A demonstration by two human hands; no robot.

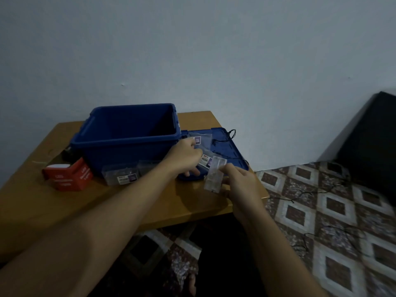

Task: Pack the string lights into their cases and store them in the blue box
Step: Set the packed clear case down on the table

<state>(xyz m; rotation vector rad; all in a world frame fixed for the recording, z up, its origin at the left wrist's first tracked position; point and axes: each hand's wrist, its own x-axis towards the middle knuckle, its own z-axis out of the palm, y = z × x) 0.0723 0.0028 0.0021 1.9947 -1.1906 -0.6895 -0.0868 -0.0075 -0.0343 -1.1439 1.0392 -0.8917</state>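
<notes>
Two bare forearms [120,213] reach from the bottom edge over a wooden table [102,202]. At the table's near right corner, the right hand [241,183] pinches a clear case [214,175] between thumb and fingertips. The case stands tilted, its top leaning away from the person, and its contents are too blurred to tell.

The left hand [185,156] lies just beyond it, over the near end of a blue lid [233,151] that rests flat on the table. Its fingers curl around a labelled packet [203,144] of clear plastic lying on that lid. Thin black string-light wire [228,135] trails across the lid's far side, and more of it runs over the patterned floor [334,211] at right.

Touching the lid's left edge stands the blue box [128,144], open-topped, its inside too dark to read. Two more clear cases [121,175] lean against its near wall, and red cartons [68,175] sit just to their left.
</notes>
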